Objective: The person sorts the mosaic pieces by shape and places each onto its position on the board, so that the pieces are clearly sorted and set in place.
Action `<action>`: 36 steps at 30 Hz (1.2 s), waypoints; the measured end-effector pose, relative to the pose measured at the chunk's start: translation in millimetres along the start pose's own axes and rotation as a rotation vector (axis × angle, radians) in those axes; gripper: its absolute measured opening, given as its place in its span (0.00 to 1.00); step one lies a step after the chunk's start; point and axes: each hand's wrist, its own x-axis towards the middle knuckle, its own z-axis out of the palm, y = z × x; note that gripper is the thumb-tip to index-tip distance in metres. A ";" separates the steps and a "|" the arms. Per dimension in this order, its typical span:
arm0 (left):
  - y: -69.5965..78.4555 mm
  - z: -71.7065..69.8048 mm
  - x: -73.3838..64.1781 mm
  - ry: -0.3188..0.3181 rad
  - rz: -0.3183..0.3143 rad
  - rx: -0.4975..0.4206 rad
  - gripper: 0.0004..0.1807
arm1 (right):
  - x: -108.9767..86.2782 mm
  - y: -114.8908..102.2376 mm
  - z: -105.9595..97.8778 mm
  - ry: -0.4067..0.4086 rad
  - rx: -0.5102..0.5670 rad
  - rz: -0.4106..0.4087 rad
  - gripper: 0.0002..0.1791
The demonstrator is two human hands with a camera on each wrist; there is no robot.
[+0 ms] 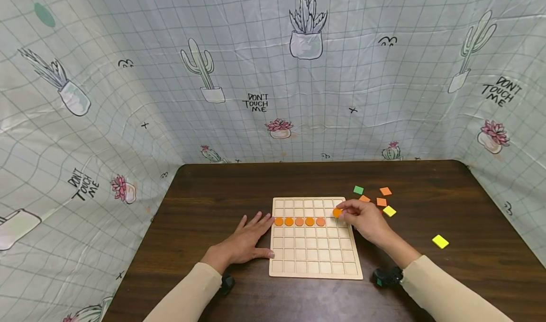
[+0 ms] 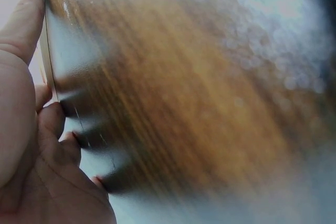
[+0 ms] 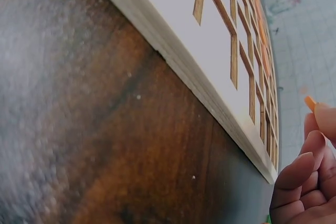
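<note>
A pale wooden grid board (image 1: 317, 278) lies on the dark table, with a row of several orange discs (image 1: 299, 222) in its squares, starting at the left edge. My right hand (image 1: 368, 220) pinches another orange disc (image 1: 337, 213) between thumb and fingertips, over the right part of the board near that row. In the right wrist view the pinched disc (image 3: 311, 103) shows edge-on, raised beyond the board's rim (image 3: 210, 119). With fingers spread, my left hand (image 1: 245, 241) rests on the table, fingertips and thumb at the board's left edge; the left wrist view shows the thumb (image 2: 26, 22) along that edge.
Loose square tiles lie right of the board: a green tile (image 1: 358, 190), several orange ones such as this orange tile (image 1: 386, 191), a yellow tile (image 1: 389, 211) and another yellow tile (image 1: 440, 241) farther right. A printed curtain (image 1: 273, 76) stands around the table's back and sides.
</note>
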 end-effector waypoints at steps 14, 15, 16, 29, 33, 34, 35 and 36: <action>-1.9 2.3 -0.2 0.012 0.019 -0.008 0.52 | -3.4 -0.5 4.0 -0.024 0.001 0.002 0.11; -1.9 2.5 -0.4 0.012 0.019 -0.010 0.52 | -3.5 -0.2 4.6 -0.027 -0.003 0.002 0.11; -1.9 2.6 -0.5 0.012 0.018 -0.013 0.52 | -3.6 0.0 5.1 -0.029 -0.006 0.003 0.11; -0.9 2.1 -0.6 0.009 0.011 -0.017 0.52 | -4.9 -0.6 10.8 -0.048 -0.032 0.006 0.09; -1.3 2.1 -0.1 0.010 0.012 -0.014 0.52 | -4.8 -0.3 11.9 -0.050 -0.063 -0.001 0.09; -1.4 2.0 0.1 0.011 0.012 -0.012 0.52 | -4.9 -0.5 12.2 -0.049 -0.072 -0.001 0.09; -1.5 2.1 0.3 0.011 0.013 -0.010 0.52 | -4.9 -0.6 12.5 -0.048 -0.082 -0.001 0.09; -1.6 2.1 0.4 0.012 0.014 -0.009 0.52 | -4.9 -0.9 12.8 -0.047 -0.090 -0.001 0.09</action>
